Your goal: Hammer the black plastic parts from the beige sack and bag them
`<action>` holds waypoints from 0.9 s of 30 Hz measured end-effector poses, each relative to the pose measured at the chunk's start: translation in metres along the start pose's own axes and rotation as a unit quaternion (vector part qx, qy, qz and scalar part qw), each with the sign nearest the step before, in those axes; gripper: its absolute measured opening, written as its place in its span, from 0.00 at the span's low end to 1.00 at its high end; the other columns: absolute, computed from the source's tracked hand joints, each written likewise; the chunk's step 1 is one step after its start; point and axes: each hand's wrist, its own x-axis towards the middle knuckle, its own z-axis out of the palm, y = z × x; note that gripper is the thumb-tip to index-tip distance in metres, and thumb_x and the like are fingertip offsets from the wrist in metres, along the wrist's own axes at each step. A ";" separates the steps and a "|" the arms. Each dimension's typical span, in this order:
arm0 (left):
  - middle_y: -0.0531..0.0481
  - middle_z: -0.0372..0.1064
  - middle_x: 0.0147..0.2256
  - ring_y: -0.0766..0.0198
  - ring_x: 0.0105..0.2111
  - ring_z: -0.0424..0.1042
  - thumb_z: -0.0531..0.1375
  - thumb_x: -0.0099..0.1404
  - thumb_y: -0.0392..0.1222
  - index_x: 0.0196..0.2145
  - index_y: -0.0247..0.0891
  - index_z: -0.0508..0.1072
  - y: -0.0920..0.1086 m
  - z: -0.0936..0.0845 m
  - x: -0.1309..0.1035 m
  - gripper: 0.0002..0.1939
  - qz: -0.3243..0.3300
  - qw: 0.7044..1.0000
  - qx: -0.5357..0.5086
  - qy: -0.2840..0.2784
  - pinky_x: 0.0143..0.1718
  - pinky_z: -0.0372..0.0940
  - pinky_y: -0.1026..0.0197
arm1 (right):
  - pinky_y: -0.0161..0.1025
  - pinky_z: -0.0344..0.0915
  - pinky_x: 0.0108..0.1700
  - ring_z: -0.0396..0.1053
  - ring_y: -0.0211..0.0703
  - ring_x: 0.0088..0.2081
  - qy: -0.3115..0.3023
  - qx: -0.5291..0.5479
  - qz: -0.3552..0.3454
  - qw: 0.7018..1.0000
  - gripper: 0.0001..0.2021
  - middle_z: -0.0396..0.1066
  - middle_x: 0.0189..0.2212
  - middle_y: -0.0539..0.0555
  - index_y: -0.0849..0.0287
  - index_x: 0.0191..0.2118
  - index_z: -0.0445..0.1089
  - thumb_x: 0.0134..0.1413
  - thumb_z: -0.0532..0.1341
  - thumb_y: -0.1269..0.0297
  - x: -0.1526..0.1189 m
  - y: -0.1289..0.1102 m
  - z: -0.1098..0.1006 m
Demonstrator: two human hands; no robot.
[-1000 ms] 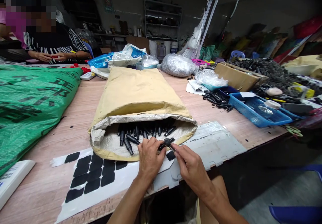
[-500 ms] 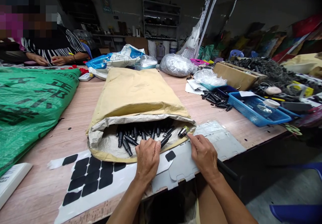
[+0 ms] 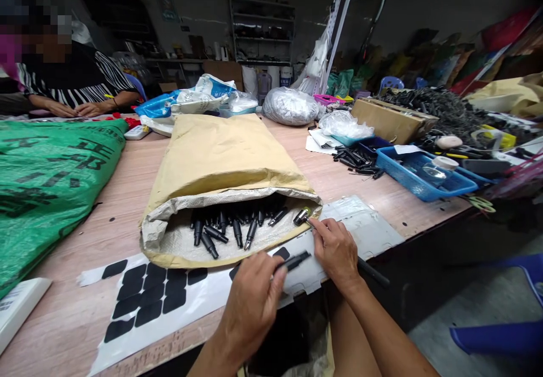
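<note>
My left hand point(image 3: 257, 289) pinches a black tubular part point(image 3: 298, 261) just in front of the sack's mouth, over the table edge. In my right hand point(image 3: 336, 252) is a small hammer point(image 3: 373, 272); its shiny metal head with a yellow end lies at the right corner of the sack opening, and its black handle sticks out behind the hand. A yellow paper sack point(image 3: 224, 145) with a white woven lining lies with its mouth towards me. Several black tubular parts point(image 3: 216, 233) rest inside; those deeper in are hidden in shadow.
A sheet of black square stickers point(image 3: 149, 295) lies before the sack, and grey board point(image 3: 360, 224) to its right. A green sack point(image 3: 55, 179) is on the left. A blue basket point(image 3: 424, 176) and cardboard box point(image 3: 388, 120) stand right. A co-worker point(image 3: 72, 83) sits far left.
My left hand has drawn back from the sack's mouth towards me, with a black tubular part in its fingers. My right hand keeps the hammer at the sack's corner. The view has shifted slightly.
</note>
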 end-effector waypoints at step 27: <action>0.45 0.75 0.38 0.54 0.39 0.72 0.54 0.72 0.48 0.45 0.41 0.77 -0.015 -0.008 0.023 0.15 -0.142 0.980 0.133 0.032 0.42 0.66 0.55 | 0.41 0.55 0.42 0.63 0.47 0.41 0.004 0.003 0.004 1.000 0.17 0.71 0.38 0.53 0.51 0.54 0.73 0.62 0.60 0.71 -0.001 0.000 0.001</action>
